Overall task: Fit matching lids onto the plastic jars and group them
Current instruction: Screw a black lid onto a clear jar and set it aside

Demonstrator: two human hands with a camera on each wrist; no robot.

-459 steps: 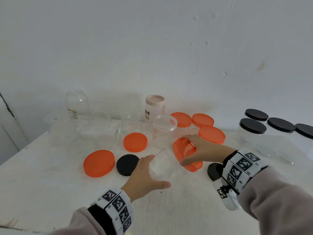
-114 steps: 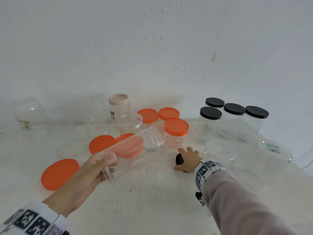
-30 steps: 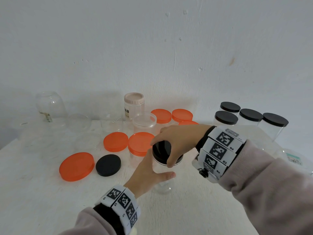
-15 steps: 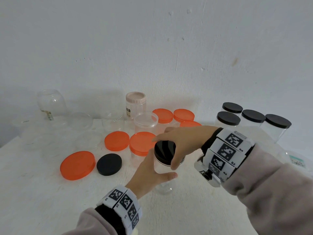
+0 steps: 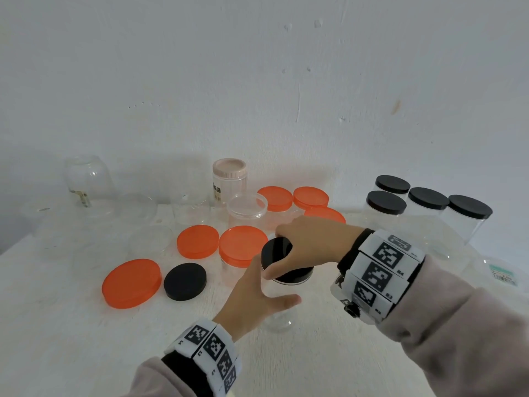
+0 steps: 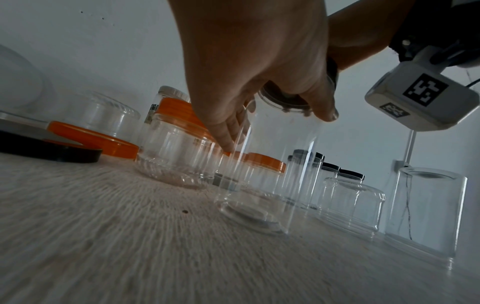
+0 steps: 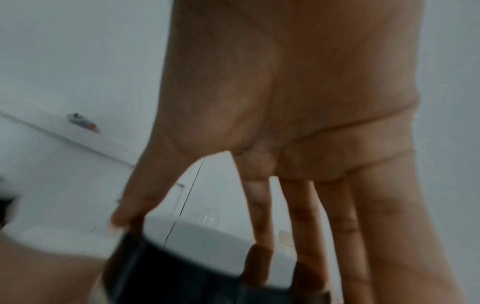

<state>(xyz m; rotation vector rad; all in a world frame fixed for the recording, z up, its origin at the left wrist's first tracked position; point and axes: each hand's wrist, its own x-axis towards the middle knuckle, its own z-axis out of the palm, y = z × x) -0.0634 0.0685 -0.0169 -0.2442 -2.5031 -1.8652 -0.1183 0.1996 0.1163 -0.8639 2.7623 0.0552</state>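
Nearest the viewer, the left hand (image 5: 252, 299) curls around the side of a clear plastic jar (image 5: 279, 308) that stands upright on the white surface (image 5: 86, 339); the thumb lies across its front and the fingers wrap the far side, so this grip is closed on the jar body. The jar is tall, straight-walled and fully transparent, with a thick ringed base, as the left wrist view shows (image 6: 259, 185). On its mouth sits a black lid (image 5: 282, 260), round with a flat matte top and a plain skirt. The right hand (image 5: 309, 245) comes from above, thumb and fingers curled round the lid's rim, its grip clamped on the lid; in the right wrist view the fingertips (image 7: 257, 259) touch the dark rim (image 7: 182, 273).

Just left lie a loose black lid (image 5: 185, 281) and a large orange lid (image 5: 131, 283), both flat on the surface. Behind them are another flat orange lid (image 5: 197, 241) and an orange-lidded jar (image 5: 242, 250) beside the held jar. Farther back stand three more orange-lidded jars (image 5: 292, 197), a low clear container (image 5: 247, 209) and a pink-lidded jar (image 5: 230, 179). To the far right four black-lidded jars (image 5: 426, 202) stand together near the wall.
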